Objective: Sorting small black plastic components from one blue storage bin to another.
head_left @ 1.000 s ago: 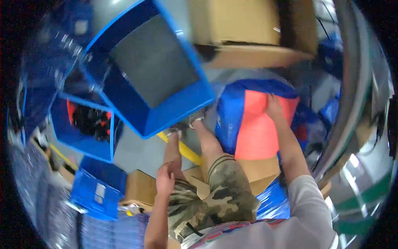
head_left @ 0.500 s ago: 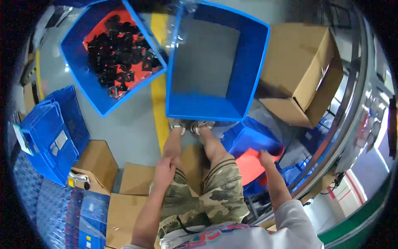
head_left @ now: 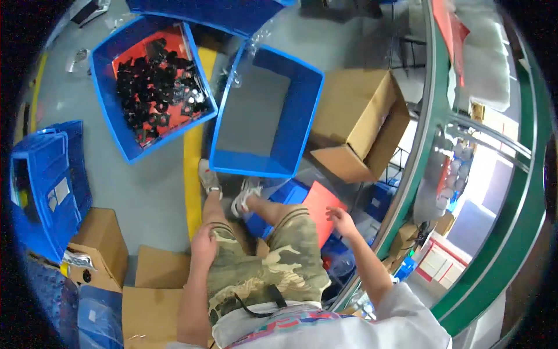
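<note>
My left hand [head_left: 204, 243] lies on my left thigh just above the knee, holding nothing that shows. My right hand [head_left: 340, 222] is at the right edge of a red sheet [head_left: 321, 210], its fingers apart; whether they touch the sheet is hard to tell. The sheet leans over a blue bin [head_left: 288, 192] low beside my right leg. In front of my feet stands a large blue bin [head_left: 266, 173] with a bare grey bottom. To its left, another blue bin [head_left: 107, 104] holds many small black parts on a red sheet [head_left: 129, 57].
An open cardboard box [head_left: 349, 110] stands right of the large bin. Blue crates [head_left: 43, 174] and a brown carton [head_left: 104, 238] are at the left, with flattened cardboard [head_left: 157, 302] near me. A green-edged metal frame [head_left: 421, 168] runs along my right. A yellow line [head_left: 192, 174] marks the floor.
My view has shifted, and the bins sit lower and farther left. My right hand has loosened from the red sheet, which stands straighter. My feet have spread apart; my left hand stays on my leg.
</note>
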`<control>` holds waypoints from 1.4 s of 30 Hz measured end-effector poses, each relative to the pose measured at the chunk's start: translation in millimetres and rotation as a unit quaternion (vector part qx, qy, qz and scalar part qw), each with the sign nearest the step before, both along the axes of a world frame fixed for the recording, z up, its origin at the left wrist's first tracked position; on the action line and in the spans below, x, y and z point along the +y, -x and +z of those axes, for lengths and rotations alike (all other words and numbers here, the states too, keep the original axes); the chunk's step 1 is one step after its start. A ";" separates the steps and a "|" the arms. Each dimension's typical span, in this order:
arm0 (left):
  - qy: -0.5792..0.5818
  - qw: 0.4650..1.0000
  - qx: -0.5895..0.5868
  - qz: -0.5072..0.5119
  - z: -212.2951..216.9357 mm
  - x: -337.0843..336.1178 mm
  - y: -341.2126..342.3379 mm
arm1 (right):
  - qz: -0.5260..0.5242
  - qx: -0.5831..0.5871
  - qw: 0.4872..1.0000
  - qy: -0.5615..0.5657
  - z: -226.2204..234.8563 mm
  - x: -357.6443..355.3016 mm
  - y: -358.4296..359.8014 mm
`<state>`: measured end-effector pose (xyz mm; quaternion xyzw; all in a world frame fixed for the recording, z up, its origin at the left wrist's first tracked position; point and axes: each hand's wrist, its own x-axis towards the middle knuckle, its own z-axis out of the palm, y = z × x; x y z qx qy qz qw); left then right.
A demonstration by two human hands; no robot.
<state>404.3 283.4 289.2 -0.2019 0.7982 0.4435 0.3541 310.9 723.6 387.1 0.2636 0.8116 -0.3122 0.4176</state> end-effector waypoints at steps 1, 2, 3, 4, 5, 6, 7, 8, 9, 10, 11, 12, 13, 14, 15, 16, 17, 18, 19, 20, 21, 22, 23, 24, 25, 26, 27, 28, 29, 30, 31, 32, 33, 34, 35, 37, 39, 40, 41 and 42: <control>0.011 1.000 0.028 0.000 0.5 1.9 0.2 | -0.014 0.027 1.000 0.000 6.8 0.5 4.6; 0.008 0.999 0.035 0.005 3.7 3.7 2.0 | -0.034 0.053 0.998 -0.005 20.0 4.2 4.8; 0.004 0.999 0.050 0.006 6.0 5.0 4.2 | -0.016 0.107 0.994 -0.029 29.3 13.2 2.5; 0.000 0.998 0.064 0.006 9.1 7.0 5.7 | 0.002 0.161 0.986 -0.054 37.4 19.6 2.1; 0.001 0.998 0.067 0.008 14.8 5.2 5.8 | -0.019 0.167 0.983 -0.075 54.4 8.8 10.3; -0.002 0.997 0.075 0.009 19.7 4.2 7.8 | -0.011 0.144 0.982 -0.124 87.1 -14.6 28.6; -0.006 0.997 0.083 0.009 23.8 3.7 8.7 | -0.033 0.166 0.979 -0.111 93.2 -2.7 23.3; -0.014 0.996 0.090 0.007 26.6 5.5 11.1 | -0.057 0.191 0.975 -0.101 105.8 5.8 21.0; -0.019 0.994 0.109 0.014 28.2 7.9 11.0 | -0.059 0.204 0.971 -0.112 120.5 6.1 21.4; -0.025 0.992 0.125 0.021 28.1 10.7 11.3 | -0.071 0.214 0.967 -0.116 123.2 20.2 19.8; -0.033 0.991 0.129 0.021 23.2 13.7 10.4 | -0.045 0.203 0.967 -0.149 128.6 23.9 21.0; -0.056 0.991 0.106 0.061 16.0 17.1 10.5 | -0.018 0.189 0.965 -0.181 132.8 26.8 24.3; -0.079 0.988 0.081 0.102 9.2 21.1 8.6 | 0.048 0.195 0.957 -0.209 134.3 31.2 26.0; -0.085 0.987 0.080 0.107 5.8 26.3 12.1 | 0.044 0.198 0.958 -0.201 133.9 28.6 30.5; -0.096 0.984 0.099 0.113 0.1 32.1 16.6 | 0.047 0.190 0.959 -0.203 130.8 25.6 35.2; -0.107 0.980 0.117 0.121 -7.6 38.7 22.0 | 0.052 0.181 0.960 -0.205 125.6 23.0 40.9; -0.102 0.982 0.086 0.131 1.7 51.7 37.0 | 0.106 0.164 0.952 -0.234 119.5 27.7 44.8; -0.127 0.978 0.066 0.153 -3.2 60.6 39.0 | 0.159 0.179 0.946 -0.218 111.5 15.7 51.5; -0.157 0.971 0.048 0.173 -7.5 71.0 42.1 | 0.181 0.178 0.945 -0.207 104.3 16.5 58.8; -0.167 0.974 0.023 0.148 -9.9 84.6 50.9 | 0.202 0.175 0.943 -0.197 95.5 19.4 65.8; -0.174 0.977 -0.003 0.126 -12.5 98.3 58.2 | 0.213 0.162 0.943 -0.196 86.3 16.5 78.0; -0.173 0.975 -0.020 0.136 -18.8 111.3 54.6 | 0.262 0.169 0.928 -0.203 77.0 8.5 89.1; -0.183 0.977 -0.014 0.110 -27.6 126.9 51.4 | 0.311 0.178 0.910 -0.208 66.1 5.4 98.3; -0.195 0.977 -0.006 0.085 -34.6 144.2 52.9 | 0.325 0.160 0.906 -0.221 50.7 17.3 108.4; -0.196 0.976 -0.021 0.098 -40.8 160.6 50.3 | 0.337 0.150 0.898 -0.242 36.2 30.6 116.3; -0.193 0.976 -0.060 0.087 -48.0 175.9 49.2 | 0.351 0.139 0.890 -0.258 17.6 37.4 127.3; -0.192 0.974 -0.096 0.079 -55.6 196.2 53.3 | 0.381 0.164 0.878 -0.238 -0.4 70.4 140.2; -0.191 0.970 -0.113 0.095 -72.6 223.7 56.0 | 0.428 0.193 0.857 -0.214 -18.6 106.3 159.4; -0.196 0.970 -0.114 0.089 -93.5 251.2 46.6 | 0.418 0.169 0.860 -0.237 -36.9 128.8 174.4; -0.205 0.969 -0.113 0.080 -109.0 280.7 42.1 | 0.408 0.146 0.860 -0.268 -53.8 153.9 193.6; -0.242 0.958 -0.149 0.033 -120.7 309.6 46.8 | 0.397 0.157 0.867 -0.257 -69.5 182.8 215.8; -0.278 0.943 -0.184 -0.015 -133.6 337.6 49.0 | 0.383 0.167 0.874 -0.248 -87.0 205.6 232.0; -0.249 0.953 -0.169 -0.033 -162.0 362.4 -15.0 | 0.343 0.158 0.915 -0.142 -119.7 183.5 216.7; -0.255 0.945 -0.198 -0.049 -175.6 379.6 -50.7 | 0.296 0.155 0.940 -0.068 -131.9 171.5 209.3; -0.264 0.932 -0.238 -0.075 -187.4 393.6 -72.7 | 0.297 0.150 0.941 -0.070 -135.4 172.2 197.8; -0.288 0.909 -0.283 -0.107 -192.0 423.5 -77.8 | 0.304 0.156 0.937 -0.074 -140.1 175.3 188.0; -0.120 0.945 -0.305 -0.011 -179.4 455.1 -23.5 | 0.249 0.189 0.945 -0.092 -140.8 199.0 188.5; -0.111 0.944 -0.311 -0.009 -186.2 463.1 -16.9 | 0.180 0.233 0.953 -0.068 -154.4 210.1 185.8; -0.074 0.955 -0.286 -0.039 -187.7 468.4 -19.8 | 0.244 0.248 0.928 -0.132 -158.8 213.7 183.1; -0.037 0.963 -0.258 -0.067 -188.8 472.0 -21.6 | 0.241 0.242 0.931 -0.131 -162.1 214.7 180.7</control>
